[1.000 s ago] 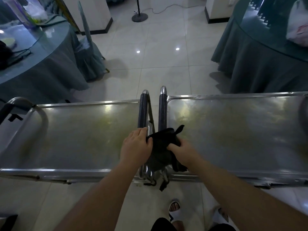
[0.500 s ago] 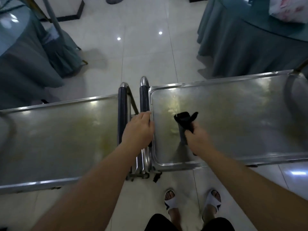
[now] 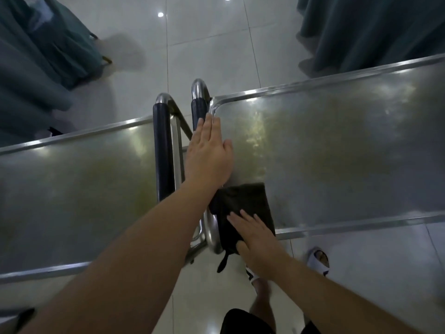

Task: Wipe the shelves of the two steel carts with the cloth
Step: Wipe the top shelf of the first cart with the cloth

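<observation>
flat black woven cloth [image 3: 243,203]: plain black throughout, no pattern seen.
right steel cart's top shelf [image 3: 337,160]: dull silver-grey, mottled with yellowish-green smears; bright white glints are carried along the rim.
left steel cart's top shelf [image 3: 72,189]: the same silver-grey, clouded with a greenish-yellow haze.
padded tubular cart handles [image 3: 161,150]: dark navy sleeves, ended by polished chrome bends.
glossy tiled floor [image 3: 212,39]: pale grey-white squares, divided by thin dark grout lines and dotted with white light reflections.
draped table skirts [image 3: 361,32]: dusky teal, plain, shaded in folds.
open-toed slide sandal [image 3: 317,260]: white.
shorts [image 3: 243,321]: black.
</observation>
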